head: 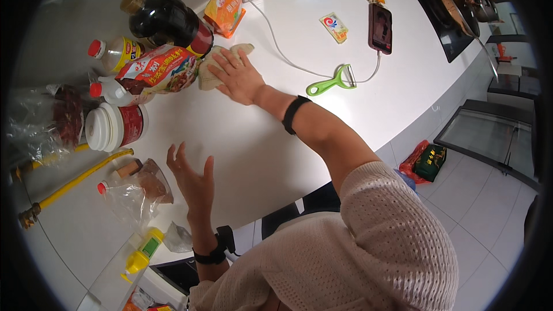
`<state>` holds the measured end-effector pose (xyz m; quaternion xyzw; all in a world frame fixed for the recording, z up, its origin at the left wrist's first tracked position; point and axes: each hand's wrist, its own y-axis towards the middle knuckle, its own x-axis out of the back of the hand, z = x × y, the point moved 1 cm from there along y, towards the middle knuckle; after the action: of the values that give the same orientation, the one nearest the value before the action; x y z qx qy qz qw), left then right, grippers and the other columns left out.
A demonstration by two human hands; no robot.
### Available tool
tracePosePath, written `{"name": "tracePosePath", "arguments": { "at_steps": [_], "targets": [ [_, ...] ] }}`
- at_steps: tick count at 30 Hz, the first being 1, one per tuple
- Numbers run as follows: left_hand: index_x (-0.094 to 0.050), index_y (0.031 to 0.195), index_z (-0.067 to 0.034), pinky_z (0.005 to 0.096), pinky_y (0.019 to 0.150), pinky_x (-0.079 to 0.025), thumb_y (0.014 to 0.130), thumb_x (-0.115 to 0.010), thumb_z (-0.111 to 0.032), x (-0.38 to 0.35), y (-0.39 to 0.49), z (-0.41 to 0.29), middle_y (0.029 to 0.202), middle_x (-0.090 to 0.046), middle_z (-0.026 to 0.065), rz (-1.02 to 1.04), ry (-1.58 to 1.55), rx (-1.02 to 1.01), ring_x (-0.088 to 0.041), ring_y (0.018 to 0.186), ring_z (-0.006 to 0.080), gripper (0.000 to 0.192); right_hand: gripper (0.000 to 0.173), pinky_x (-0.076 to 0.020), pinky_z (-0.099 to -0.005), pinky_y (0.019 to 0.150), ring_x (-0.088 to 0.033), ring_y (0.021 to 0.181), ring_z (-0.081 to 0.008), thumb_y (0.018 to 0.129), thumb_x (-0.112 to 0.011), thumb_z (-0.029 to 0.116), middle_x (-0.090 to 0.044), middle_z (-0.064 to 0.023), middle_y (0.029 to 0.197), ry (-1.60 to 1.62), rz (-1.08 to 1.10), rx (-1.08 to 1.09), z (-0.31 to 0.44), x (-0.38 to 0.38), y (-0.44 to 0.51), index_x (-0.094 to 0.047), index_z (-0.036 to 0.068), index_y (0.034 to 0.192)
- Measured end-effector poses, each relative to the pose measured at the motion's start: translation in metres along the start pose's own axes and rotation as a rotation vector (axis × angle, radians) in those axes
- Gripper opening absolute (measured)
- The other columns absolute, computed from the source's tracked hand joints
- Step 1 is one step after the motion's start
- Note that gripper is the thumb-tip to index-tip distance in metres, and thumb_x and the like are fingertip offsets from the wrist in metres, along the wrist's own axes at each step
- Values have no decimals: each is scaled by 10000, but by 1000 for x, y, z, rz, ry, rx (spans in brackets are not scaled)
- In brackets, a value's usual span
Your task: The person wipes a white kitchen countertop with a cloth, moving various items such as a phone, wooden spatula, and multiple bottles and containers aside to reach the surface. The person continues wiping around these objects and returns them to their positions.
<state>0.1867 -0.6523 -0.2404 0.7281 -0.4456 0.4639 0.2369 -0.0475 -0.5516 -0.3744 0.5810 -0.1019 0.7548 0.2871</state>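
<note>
My right hand (239,75) presses a folded beige cloth (210,78) against the white countertop (242,155), fingers spread over it. The cloth touches the foot of a large dark bottle with a brown cap (166,19). Just left of it leans a red printed food pouch (160,69). Raised near the counter's left part, my left hand (194,181) is empty with its fingers apart. Beyond that hand are a clear plastic bag (129,203) and a bag of brown contents (155,181). A white tub with a red label (119,125) lies farther up.
A green peeler (330,82), a cabled phone (380,30) and a small printed sachet (334,28) lie right of my arm. An orange spouted pouch (224,8) stands at the back. The black cooktop (436,21) holds a pan (453,4). A yellow pipe (86,177) runs along the left.
</note>
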Motion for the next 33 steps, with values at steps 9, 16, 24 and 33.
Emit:
{"name": "tracePosePath", "arguments": {
  "at_steps": [9,16,24,33],
  "targets": [
    [-395,1364,-35,476,992,-422,832,-744,-183,-4,-6,-13,1424,-302,234,-1,-25,-78,-445,1232,432,653,662,-105,-568,1170,-123,1480,-348,935,-527,374,-189,-154,1590,96,250,69,49,38,-150,-300,131,1508],
    [-422,1343,-25,466,982,-433,837,-738,-184,0,-14,-3,1432,-304,230,11,21,-45,-446,1232,424,618,660,-108,-581,1165,-115,1483,-340,922,-528,415,-184,-131,1598,24,259,97,27,40,-142,-331,163,1499],
    [-430,1339,-20,460,984,-436,841,-735,-217,-7,-36,5,1430,-315,227,49,53,-8,-443,1241,420,616,603,-96,-582,1159,-122,1473,-348,969,-432,418,-206,-147,1585,-137,-4,-194,-30,9,-15,-323,158,1501],
    [-471,1308,-23,452,953,-458,810,-754,-209,-20,-27,-9,1432,-330,207,80,12,-31,-496,1180,399,602,629,-126,-578,1161,-137,1478,-352,944,-499,372,-200,-161,1590,96,323,146,71,44,-177,-336,108,1490]
  ]
}}
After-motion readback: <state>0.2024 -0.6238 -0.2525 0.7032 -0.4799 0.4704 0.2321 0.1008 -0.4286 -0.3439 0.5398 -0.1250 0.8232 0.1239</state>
